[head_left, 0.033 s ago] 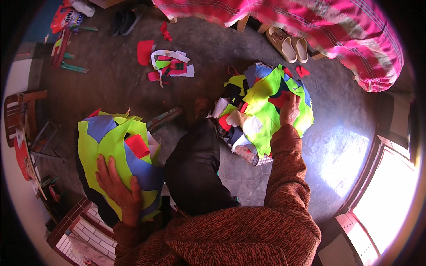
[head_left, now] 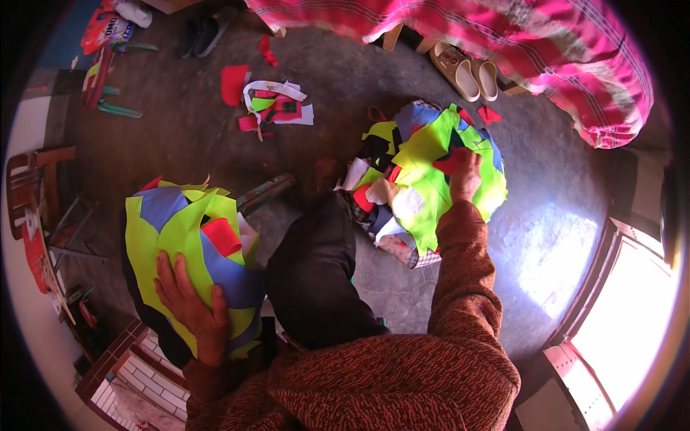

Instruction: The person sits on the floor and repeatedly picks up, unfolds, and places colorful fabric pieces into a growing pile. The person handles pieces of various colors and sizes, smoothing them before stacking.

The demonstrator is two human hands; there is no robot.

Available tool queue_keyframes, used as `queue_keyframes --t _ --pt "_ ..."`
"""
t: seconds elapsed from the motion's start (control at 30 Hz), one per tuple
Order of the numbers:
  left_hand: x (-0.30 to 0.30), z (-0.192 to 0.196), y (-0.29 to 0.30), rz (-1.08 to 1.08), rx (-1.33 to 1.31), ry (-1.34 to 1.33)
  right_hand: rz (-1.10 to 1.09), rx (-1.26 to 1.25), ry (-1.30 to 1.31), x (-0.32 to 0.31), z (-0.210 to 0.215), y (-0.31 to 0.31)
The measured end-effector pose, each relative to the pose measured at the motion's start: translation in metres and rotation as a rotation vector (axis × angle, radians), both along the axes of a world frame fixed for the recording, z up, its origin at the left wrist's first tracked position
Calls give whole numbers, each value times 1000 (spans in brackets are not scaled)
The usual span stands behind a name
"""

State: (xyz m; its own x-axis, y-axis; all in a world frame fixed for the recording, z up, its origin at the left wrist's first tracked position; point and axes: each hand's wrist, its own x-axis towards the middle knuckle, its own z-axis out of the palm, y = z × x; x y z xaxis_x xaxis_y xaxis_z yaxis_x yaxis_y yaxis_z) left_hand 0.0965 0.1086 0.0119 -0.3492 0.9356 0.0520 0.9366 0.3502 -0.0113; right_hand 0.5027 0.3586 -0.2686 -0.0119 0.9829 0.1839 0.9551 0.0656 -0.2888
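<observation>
My left hand (head_left: 192, 302) lies with its fingers stretched over lime-green cloth (head_left: 164, 244) on the left bundle. Blue cloth (head_left: 228, 273) and a small red patch (head_left: 222, 237) show beside it on the same bundle. At the right, my right hand (head_left: 467, 178) reaches over a heaped pile of cloth scraps (head_left: 431, 197). Between its closed fingers is a red cloth scrap (head_left: 447, 164), held just above the lime-green pieces. White, blue, red and dark scraps lie about in that pile, some over checked fabric (head_left: 402, 251).
More scraps (head_left: 277, 104) lie on the grey floor (head_left: 194, 136) farther off. Beige clogs (head_left: 460, 74) stand by the pink plaid cover (head_left: 460, 21), dark shoes (head_left: 207, 36) at far left. A wooden chair (head_left: 43, 179) is at the left edge. My bent leg (head_left: 316, 266) separates the two heaps.
My right hand has moved slightly left, and the red cloth scrap with it. The left hand stays where it was.
</observation>
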Motion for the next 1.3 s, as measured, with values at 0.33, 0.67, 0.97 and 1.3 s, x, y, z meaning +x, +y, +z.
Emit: queue_keyframes --t 0.33,0.67,0.97,1.3 --pt "-3 -2 -1 2 10 2 -9 -391 -11 -56 -35 -17" --pt "-2 0 -1 -9 24 -26 -109 -204 341 -28 -48 -16" --pt "-1 2 -4 -3 49 -23 -461 -188 1365 8 5 -40" --pt "-3 -5 -14 -12 138 22 -317 -262 1873 59 148 -89"
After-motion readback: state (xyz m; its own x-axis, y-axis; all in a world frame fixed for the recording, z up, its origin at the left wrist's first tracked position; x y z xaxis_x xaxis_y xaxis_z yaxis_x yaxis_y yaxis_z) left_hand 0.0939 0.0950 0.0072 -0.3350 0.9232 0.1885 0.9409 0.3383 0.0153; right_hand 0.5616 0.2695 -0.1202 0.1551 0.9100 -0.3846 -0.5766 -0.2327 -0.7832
